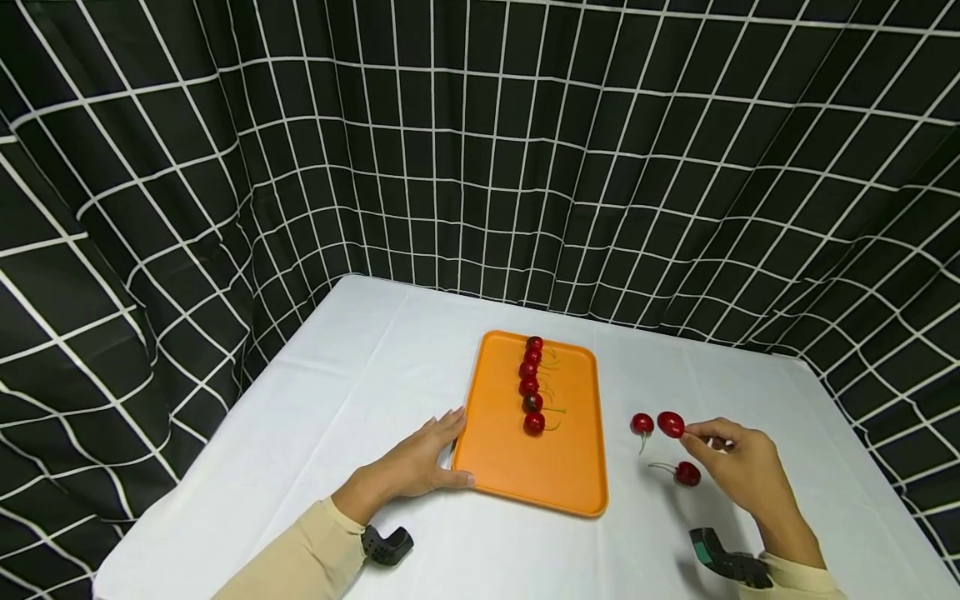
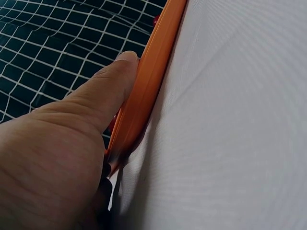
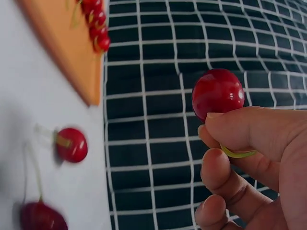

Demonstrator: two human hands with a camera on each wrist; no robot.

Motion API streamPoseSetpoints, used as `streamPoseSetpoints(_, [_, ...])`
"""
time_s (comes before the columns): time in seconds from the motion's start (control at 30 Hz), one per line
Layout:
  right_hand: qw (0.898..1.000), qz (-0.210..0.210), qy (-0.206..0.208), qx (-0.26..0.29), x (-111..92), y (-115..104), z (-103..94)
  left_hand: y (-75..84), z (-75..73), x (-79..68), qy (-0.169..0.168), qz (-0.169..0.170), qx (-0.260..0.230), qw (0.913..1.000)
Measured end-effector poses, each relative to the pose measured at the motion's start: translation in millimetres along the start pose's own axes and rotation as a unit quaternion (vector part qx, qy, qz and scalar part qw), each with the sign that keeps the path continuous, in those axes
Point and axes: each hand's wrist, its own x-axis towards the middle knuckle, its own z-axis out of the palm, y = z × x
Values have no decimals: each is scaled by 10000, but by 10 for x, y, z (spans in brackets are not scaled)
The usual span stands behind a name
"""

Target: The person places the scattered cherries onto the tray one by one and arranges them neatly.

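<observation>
An orange tray [image 1: 491, 454] lies on the white cloth, bearing a column of several red cherries [image 1: 534, 424] with their stems toward the right. My left hand [image 1: 416, 461] rests against the tray's left edge, fingers extended and thumb at the near-left corner. In the left wrist view, the thumb [image 2: 108, 88] lies along the orange rim. Right of the tray, my right hand [image 1: 742, 467] pinches a cherry [image 3: 218, 95] near its stem end, above the table. The green stem [image 3: 235, 152] shows beneath the thumb. Close by, two loose cherries [image 1: 642, 424] lie on the cloth.
A white cloth [image 1: 352, 367] covers the table. Black curtains with a white grid [image 1: 480, 167] hang behind the table and along both sides. Each wrist wears a dark band with a camera mount [image 1: 387, 546].
</observation>
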Motion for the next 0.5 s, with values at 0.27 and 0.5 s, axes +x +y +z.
streamPoseSetpoints(0.27, [9989, -341, -54, 324, 122, -288, 150, 1, 16, -11, 26, -40, 20, 10000])
streamPoseSetpoints(0.5, [9942, -762, -83, 758, 185, -511, 396, -5, 30, -1, 63, -58, 67, 9999])
